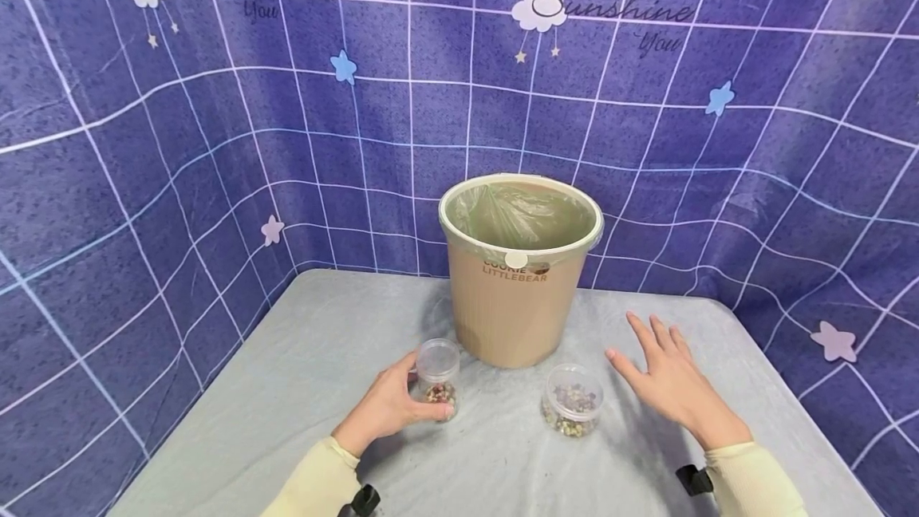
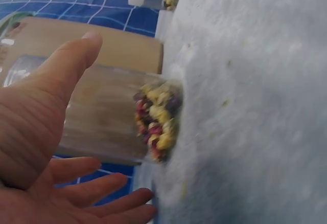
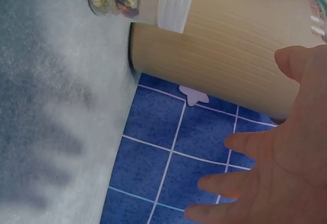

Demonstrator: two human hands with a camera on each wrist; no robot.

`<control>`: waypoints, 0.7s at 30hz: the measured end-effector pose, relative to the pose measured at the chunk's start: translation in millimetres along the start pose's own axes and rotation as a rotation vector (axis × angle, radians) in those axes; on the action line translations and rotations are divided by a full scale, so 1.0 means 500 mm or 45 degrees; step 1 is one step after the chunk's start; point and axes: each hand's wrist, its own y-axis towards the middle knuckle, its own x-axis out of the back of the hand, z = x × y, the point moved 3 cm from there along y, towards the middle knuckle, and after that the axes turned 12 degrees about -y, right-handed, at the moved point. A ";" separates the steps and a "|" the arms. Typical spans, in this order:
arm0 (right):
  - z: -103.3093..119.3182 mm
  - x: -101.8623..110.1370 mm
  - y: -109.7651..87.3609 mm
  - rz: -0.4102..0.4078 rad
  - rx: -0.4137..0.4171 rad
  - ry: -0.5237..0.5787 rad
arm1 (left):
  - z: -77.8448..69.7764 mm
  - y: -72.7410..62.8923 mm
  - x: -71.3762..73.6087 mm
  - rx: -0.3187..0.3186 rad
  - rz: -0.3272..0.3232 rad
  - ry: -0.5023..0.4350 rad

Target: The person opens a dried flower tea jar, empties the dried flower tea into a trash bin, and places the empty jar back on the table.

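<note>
A tall clear jar (image 1: 439,389) with a lid stands upright on the table, dried flower pieces (image 2: 159,119) in red, yellow and purple at its bottom. My left hand (image 1: 393,401) is around its left and near side, thumb extended across the front. In the left wrist view the other fingers (image 2: 102,188) spread apart beside the jar, not curled round it. A short, wide clear jar (image 1: 573,401) of dried flowers stands further right, its lid (image 3: 176,4) on. My right hand (image 1: 664,377) hovers to the right of it, fingers spread, holding nothing.
Behind the jars stands a tan trash bin (image 1: 513,309) with a white rim, lined with a thin green bag (image 1: 517,214). A grey cloth covers the table (image 1: 345,317). Blue gridded curtains (image 1: 373,142) enclose the back and sides.
</note>
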 end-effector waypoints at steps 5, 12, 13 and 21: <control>0.000 -0.003 0.002 0.013 -0.005 -0.001 | 0.005 0.004 -0.015 -0.001 -0.023 -0.044; 0.002 -0.003 0.005 0.002 -0.004 -0.007 | 0.007 0.007 -0.033 -0.008 -0.050 -0.150; 0.002 -0.003 0.006 0.000 -0.003 -0.007 | 0.007 0.007 -0.035 -0.010 -0.049 -0.152; 0.004 -0.002 0.004 -0.011 -0.005 -0.007 | 0.007 0.007 -0.050 -0.011 -0.108 -0.184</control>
